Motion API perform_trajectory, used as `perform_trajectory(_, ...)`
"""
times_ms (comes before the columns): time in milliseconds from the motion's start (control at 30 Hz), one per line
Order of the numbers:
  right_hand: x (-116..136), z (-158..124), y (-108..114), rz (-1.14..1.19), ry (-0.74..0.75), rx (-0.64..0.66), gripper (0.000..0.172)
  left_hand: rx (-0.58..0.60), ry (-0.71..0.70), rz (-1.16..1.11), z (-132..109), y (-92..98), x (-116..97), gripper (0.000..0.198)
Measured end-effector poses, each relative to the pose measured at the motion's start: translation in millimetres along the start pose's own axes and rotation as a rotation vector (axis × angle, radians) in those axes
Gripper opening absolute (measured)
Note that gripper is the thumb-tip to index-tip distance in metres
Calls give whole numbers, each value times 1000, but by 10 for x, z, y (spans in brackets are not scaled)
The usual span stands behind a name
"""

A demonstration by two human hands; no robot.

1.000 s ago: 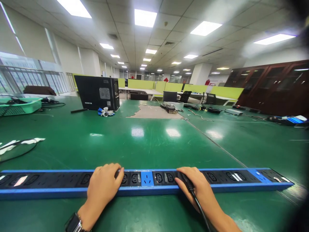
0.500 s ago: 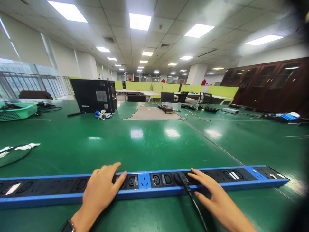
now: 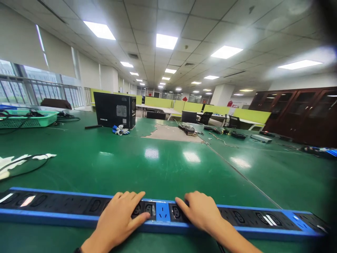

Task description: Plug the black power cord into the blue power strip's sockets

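Left hand point(image 3: 118, 219): flat, fingers loosely spread, palm down on power strip point(image 3: 52, 207), gripping nothing. Strip runs crosswise under both hands. Blue socket point(image 3: 163, 213) sits between hands. Right hand point(image 3: 201, 211): cupped over sockets; any grip beneath hidden, cannot tell. Judgement: left pins strip steady; right works square to socket face, no twisting.

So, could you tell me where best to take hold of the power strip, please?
Probably by its long blue edges, from above, one hand either side of the middle, further apart than the left hand and right hand rest now. The strip lies flat on the table, long and thin, so a one-end grip would likely tip it.
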State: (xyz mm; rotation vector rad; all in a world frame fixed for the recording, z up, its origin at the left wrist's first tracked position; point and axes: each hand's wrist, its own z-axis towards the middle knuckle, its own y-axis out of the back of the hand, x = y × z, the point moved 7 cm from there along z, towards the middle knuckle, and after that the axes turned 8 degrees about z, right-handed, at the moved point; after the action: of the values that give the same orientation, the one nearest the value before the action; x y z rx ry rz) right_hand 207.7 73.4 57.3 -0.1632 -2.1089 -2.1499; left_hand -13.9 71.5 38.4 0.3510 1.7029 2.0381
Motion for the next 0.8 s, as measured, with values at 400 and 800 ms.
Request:
perform_trajectory(400, -174, 65, -15, 468, 9, -119, 60, -38, -40, -117, 56, 8, -255, 54)
perform_trajectory(800, -1442, -542, -188, 549, -180, -549, 48, -142, -380, -80, 700, -223, -1963, 101)
